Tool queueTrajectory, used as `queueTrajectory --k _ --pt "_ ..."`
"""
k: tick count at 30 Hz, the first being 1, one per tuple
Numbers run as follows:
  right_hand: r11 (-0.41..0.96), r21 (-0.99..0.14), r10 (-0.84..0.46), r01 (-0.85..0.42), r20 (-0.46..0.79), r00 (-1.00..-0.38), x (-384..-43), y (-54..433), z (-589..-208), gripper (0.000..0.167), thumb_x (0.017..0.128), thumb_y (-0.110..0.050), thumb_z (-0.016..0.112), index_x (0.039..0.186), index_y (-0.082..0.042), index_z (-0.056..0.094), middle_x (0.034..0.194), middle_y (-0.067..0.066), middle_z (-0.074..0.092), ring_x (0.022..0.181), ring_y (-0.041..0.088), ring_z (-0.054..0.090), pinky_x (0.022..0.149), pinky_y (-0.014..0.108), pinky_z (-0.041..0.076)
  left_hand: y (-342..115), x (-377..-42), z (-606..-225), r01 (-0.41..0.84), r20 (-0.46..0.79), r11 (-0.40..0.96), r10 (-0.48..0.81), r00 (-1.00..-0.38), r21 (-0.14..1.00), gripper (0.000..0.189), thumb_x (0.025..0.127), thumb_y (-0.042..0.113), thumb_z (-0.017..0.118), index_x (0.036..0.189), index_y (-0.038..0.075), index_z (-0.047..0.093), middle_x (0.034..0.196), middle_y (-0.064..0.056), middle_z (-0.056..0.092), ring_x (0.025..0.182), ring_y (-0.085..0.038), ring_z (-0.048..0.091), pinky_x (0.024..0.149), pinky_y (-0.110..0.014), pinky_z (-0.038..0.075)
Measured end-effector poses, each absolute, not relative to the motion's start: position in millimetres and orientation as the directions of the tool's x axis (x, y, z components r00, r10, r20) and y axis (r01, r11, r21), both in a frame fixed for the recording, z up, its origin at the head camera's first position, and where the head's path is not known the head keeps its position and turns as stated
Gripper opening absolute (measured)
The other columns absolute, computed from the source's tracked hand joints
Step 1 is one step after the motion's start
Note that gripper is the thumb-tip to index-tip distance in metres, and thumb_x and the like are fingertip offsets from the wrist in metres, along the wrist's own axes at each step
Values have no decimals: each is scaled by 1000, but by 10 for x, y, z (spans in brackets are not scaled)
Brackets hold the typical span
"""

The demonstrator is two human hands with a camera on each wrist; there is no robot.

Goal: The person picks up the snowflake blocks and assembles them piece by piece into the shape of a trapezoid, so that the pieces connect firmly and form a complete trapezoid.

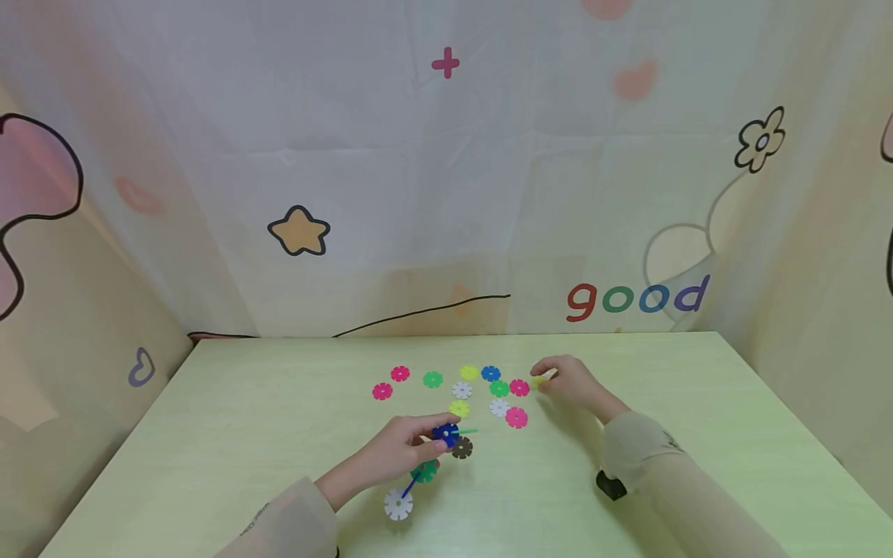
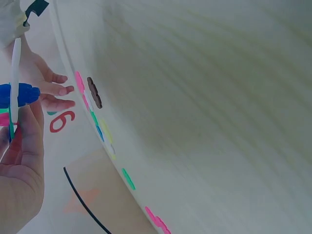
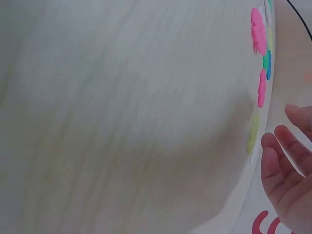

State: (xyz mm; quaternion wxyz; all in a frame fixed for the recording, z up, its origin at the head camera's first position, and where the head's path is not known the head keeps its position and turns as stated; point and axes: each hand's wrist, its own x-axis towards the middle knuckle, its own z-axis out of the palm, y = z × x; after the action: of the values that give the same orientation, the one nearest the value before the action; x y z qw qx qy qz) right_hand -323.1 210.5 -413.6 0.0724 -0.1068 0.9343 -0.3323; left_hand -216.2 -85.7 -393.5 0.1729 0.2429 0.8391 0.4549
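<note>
- Joined piece of thin, round, slot-edged plastic-looking discs: held above the table, in the left hand. Parts visible: one dark blue disc at the fingertips, one green disc lower down, one white disc at the near end; some others show edge-on.
- Left hand: thumb and fingers pinching the dark blue disc. Handling note: a hold close to the place being worked, firm but not bending, should spare the other joints; the white end hangs outward and could twist loose if knocked.
- Yellow, round, slot-edged disc, thin and plastic-looking: flat on the table, just beside the right hand, to the right of the loose group.
- Right hand: thumb and fingers apart, pinching nothing; whether a fingertip touches the yellow disc, one cannot tell. Handling note: so thin a disc probably lifts best by opposite edges, one slot left uncovered.
- Brown slotted disc: on the table, apart from the joined piece, though overlapping it in the head view. Best kept clear of the left fingers.
- Bright pink slotted disc: flat, near the yellow one; a low sideways sweep might disturb it.
- Remaining loose discs, pink, white, green, blue and yellow: spread flat beyond the left hand.
- Pale wood-grained table: bears all loose pieces.
- Printed cloth backdrop: behind the table.
</note>
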Motion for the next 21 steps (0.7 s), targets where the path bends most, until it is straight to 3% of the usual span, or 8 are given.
queueTrajectory --k 8,21 --pt "752 -645 -263 -135 -105 -959 -3301 1951 -4182 26 80 -4 61 105 -6 63 104 10 59 96 24 51 83 40 45 -858 -2159 -3925 254 -69 476 561 -825 842 39 88 22 53 127 22 49 101 -3 62 75 -12 56 62 -22 46" --pt "829 -539 -262 -149 -140 -955 -3399 1853 -4301 28 77 -7 66 105 -7 64 95 6 60 90 20 50 83 39 45 -859 -2152 -3910 256 -74 481 566 -821 839 39 88 22 53 127 21 48 102 -2 62 77 -13 55 64 -23 46"
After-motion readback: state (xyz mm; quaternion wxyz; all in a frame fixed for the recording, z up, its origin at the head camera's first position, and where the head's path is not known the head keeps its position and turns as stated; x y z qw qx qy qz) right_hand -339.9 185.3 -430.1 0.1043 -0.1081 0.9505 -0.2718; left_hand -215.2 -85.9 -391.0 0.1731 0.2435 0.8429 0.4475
